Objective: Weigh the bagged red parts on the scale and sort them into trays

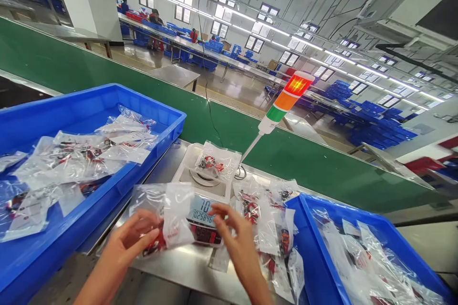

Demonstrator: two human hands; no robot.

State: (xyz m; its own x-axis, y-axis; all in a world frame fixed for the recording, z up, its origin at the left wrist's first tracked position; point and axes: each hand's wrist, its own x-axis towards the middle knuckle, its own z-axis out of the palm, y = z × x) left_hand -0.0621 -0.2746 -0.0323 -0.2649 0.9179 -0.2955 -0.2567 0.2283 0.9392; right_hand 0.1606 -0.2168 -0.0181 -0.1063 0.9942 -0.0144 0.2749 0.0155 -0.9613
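Note:
My left hand (pixel 138 236) is closed on a clear plastic bag (pixel 179 217) with red and dark parts and a white paper in it. This bag hangs in front of the digital scale (pixel 186 164), covering part of its front. My right hand (pixel 234 231) is open with fingers apart, near the right side of the scale's display (pixel 203 210), and nothing shows in it. On the scale's pan lies another clear bag (pixel 214 162) with red and black parts. Several similar bags (pixel 255 214) lie piled on the metal table right of the scale.
A large blue bin (pixel 175 121) with several bags stands at left, another blue bin (pixel 307 238) with bags at right. A signal tower (pixel 286 102), its red light lit, rises behind the scale. A green partition (pixel 358 176) runs along the back; people sit at far tables.

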